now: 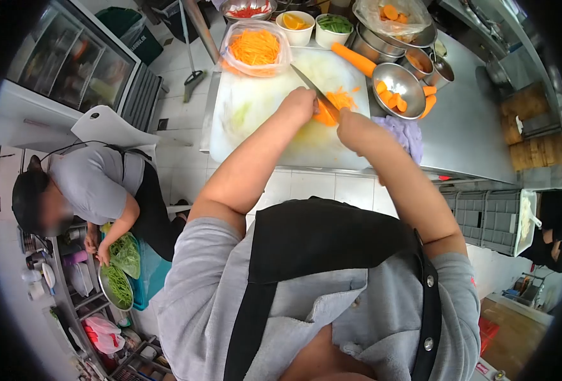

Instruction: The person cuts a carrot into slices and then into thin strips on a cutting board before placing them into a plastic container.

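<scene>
My right hand (352,129) grips the handle of a knife (311,86); its blade points away over a white cutting board (255,108). My left hand (298,103) is closed on a piece of carrot (324,118) on the board, right beside the blade. Thin carrot slices (341,97) lie just beyond the knife. A whole peeled carrot (354,59) rests at the board's far right corner. A bag of shredded carrot (255,48) sits at the board's far edge.
A steel bowl of carrot chunks (398,82) stands right of the board, with a cloth (408,134) beside it. Small bowls (295,26) and stacked steel bowls (382,39) line the back. Another person (97,184) crouches at left over a tray of greens (117,286).
</scene>
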`<move>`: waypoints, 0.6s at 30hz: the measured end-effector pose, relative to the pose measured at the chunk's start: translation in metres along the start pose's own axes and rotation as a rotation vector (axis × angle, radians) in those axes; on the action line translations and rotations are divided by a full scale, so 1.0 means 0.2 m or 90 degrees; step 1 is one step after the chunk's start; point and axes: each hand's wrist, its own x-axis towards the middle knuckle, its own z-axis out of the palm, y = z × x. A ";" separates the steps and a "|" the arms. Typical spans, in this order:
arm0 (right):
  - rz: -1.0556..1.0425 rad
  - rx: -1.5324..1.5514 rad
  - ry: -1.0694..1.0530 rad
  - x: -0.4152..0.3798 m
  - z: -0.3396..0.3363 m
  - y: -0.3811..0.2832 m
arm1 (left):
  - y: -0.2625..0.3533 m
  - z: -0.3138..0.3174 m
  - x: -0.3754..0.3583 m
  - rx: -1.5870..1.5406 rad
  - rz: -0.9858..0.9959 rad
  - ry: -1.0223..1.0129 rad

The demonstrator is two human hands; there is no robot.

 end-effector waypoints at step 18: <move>-0.019 -0.004 0.054 0.04 0.13 0.05 | 0.08 -0.03 -0.01 0.060 -0.012 -0.052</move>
